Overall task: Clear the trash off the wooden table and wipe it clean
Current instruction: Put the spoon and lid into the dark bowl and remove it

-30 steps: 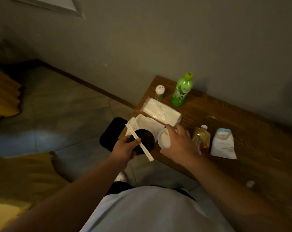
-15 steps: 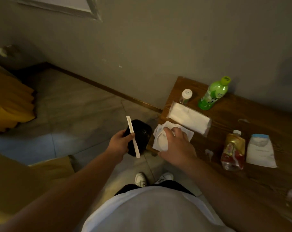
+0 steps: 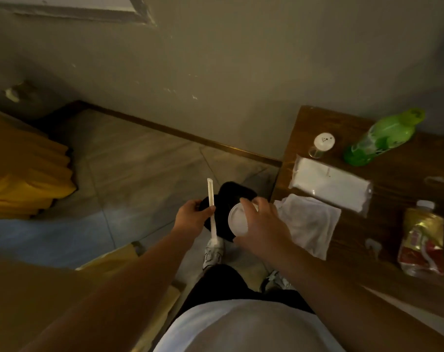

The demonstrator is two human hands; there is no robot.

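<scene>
My left hand (image 3: 193,217) grips a wrapped pair of chopsticks (image 3: 211,207) together with a black bowl (image 3: 207,201), held over the floor left of the wooden table (image 3: 406,174). My right hand (image 3: 261,224) holds a round white lid (image 3: 237,222) beside it. Both sit above a black bin (image 3: 237,195) on the floor by the table's corner. A white cloth (image 3: 309,222) lies on the table's near left edge.
On the table stand a green bottle (image 3: 383,138), a small white-capped shaker (image 3: 322,145), a white tissue pack (image 3: 330,185) and a gold-and-red pouch (image 3: 421,237). A small white scrap (image 3: 372,243) lies near the pouch. Yellow bedding (image 3: 25,168) sits at the left.
Both hands moved left off the table with the bowl, chopsticks and lid, and now hover over the black bin. The view swung left, so the table sits further right.
</scene>
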